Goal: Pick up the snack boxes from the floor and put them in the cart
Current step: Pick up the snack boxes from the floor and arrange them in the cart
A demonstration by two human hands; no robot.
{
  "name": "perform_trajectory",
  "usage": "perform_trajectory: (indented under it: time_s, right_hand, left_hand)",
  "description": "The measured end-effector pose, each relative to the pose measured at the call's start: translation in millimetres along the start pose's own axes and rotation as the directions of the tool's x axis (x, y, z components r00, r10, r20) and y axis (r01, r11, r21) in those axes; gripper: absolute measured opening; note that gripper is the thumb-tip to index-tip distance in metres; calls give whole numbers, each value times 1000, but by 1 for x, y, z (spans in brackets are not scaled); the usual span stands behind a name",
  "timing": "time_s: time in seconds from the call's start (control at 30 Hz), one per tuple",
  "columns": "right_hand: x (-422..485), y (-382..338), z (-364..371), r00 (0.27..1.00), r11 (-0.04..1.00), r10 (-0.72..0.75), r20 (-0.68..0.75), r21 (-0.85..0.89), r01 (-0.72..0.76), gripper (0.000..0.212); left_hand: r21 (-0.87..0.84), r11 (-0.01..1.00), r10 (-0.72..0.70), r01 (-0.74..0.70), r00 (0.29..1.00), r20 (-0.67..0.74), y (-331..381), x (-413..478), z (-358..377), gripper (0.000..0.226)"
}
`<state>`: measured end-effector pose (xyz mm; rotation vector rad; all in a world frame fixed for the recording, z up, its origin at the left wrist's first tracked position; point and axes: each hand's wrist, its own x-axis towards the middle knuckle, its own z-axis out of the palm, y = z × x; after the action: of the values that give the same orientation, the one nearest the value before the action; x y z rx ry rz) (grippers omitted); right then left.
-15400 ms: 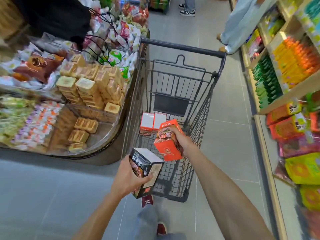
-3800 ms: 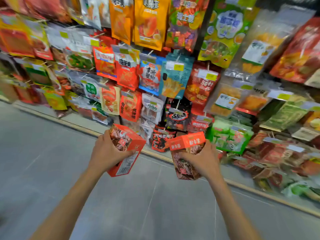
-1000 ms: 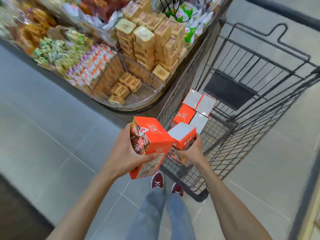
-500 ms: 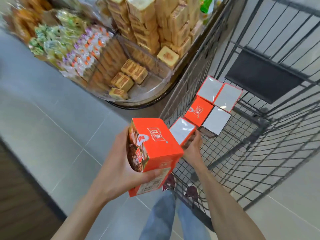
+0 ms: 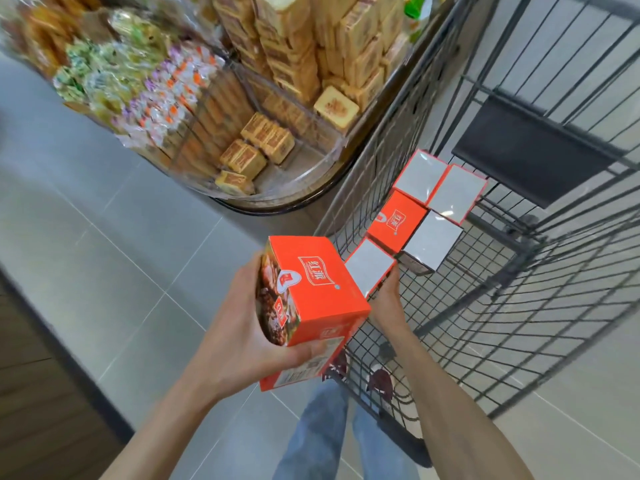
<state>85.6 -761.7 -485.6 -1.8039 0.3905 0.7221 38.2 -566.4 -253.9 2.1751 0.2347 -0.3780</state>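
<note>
My left hand (image 5: 239,337) grips an orange snack box (image 5: 311,303) outside the near left side of the dark wire cart (image 5: 519,306). My right hand (image 5: 388,306) reaches inside the cart and holds a second orange box with a white top (image 5: 370,265), low against the cart's left wall. Just beyond it, several more boxes (image 5: 429,206) lie together on the cart floor, most showing white faces, one orange.
A round display stand (image 5: 277,199) piled with wrapped pastries and candies presses against the cart's left side. Grey tiled floor (image 5: 104,258) lies to the left, dark wood flooring at the lower left. My jeans and red shoes show below the cart's near end.
The view has closed in on the cart. My right hand has lowered its box deeper into the cart beside the others. My left hand still holds its box outside.
</note>
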Motion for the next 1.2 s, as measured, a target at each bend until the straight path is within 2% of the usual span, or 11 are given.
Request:
perform_trajectory:
  time_s: [0.1,0.27,0.4,0.53,0.67,0.7,0.83,0.93,0.97,1.07,1.2]
  right_hand:
    - [-8,-3,-15,998,998,-52,40,-24,53,127]
    - [-41,-32,-45,995,993,-95,-4,-71,95,116]
    - [-69,-60,-74,996,983,-86,-37,-163,79,89]
    - [-102,-95,-97,994,975,-104,-44,-204,93,79]
    - [-144,-133,-107,988,972,-151,-27,-184,143,47]
    - [-153,-139,-107,989,976,-149,-8,-164,146,46]
    - [-184,-162,-94,990,996,-53,127,-68,62,72]
    - [-196,-169,-81,974,1000,1,226,-23,4,49]
    - [-198,-171,-78,974,1000,-6,225,-16,10,50]
    - [-198,-170,-80,985,1000,-2,174,-10,4,74]
    - [-203,-172,-94,990,997,12,138,-80,-1,34]
  left_hand:
    - [17,1000,18,-18,1000,-7,-2,-4,1,105]
    - [22,999,31,-30,1000,-5,1,-13,-1,107]
    - [91,992,79,-82,996,33,3,-15,-5,113]
    - [150,976,154,-159,987,46,11,-17,-11,111]
    - [228,954,188,-193,981,43,16,-18,-13,115]
    - [247,948,197,-202,979,47,17,-17,-13,118]
    - [303,918,245,-257,966,78,22,-15,-6,126]
    - [287,907,290,-308,951,105,26,-14,7,126]
    - [279,901,309,-332,943,121,27,-14,11,125]
    - [239,889,358,-391,918,169,32,-10,19,122]
    - [226,860,402,-458,880,252,40,-1,32,126]
